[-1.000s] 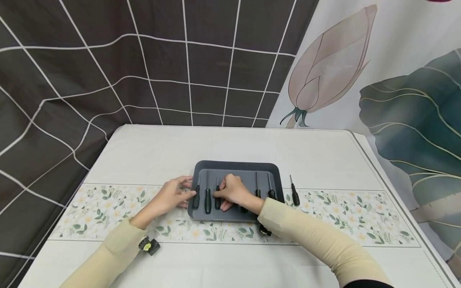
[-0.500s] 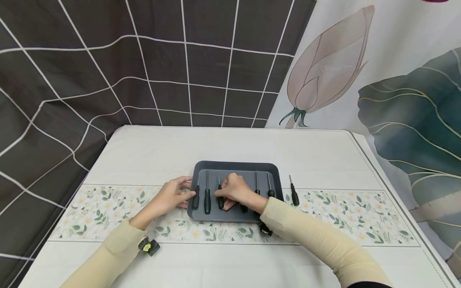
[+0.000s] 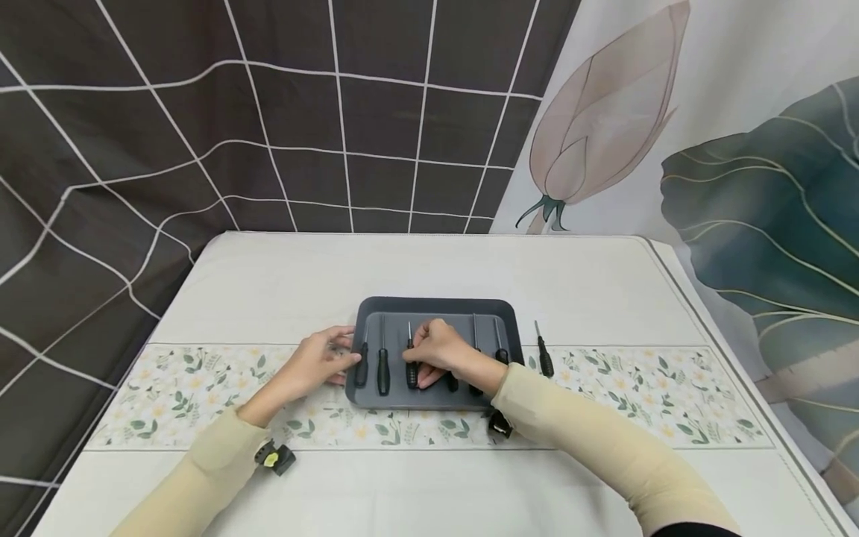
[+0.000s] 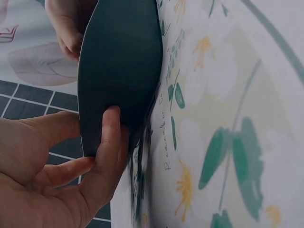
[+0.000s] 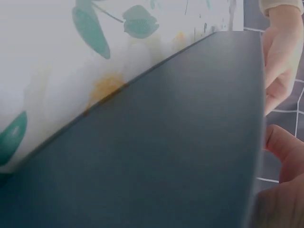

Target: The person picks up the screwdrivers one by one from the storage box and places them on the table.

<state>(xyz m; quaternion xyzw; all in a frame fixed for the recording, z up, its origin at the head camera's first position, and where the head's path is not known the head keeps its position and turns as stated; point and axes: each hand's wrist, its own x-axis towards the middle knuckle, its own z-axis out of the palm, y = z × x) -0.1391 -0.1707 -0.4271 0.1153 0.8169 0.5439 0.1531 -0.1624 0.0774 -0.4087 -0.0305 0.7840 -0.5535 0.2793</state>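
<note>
Inside the dark-grey rectangular tray (image 3: 436, 305), a short black-handled screwdriver (image 3: 411, 375) is pinched by the right hand (image 3: 441, 352); the rim is gripped by the left hand (image 3: 314, 364). The row seems mostly laid out; one slim black-handled screwdriver (image 3: 545, 360) is left outside.

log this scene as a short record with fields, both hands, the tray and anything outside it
left hand: holds the tray by its left rim
right hand: pinches a screwdriver inside the tray
also in tray: two screwdrivers to the left, others to the right, partly hidden
outside: one loose screwdriver, right of the tray
surface: white table, floral band
</note>
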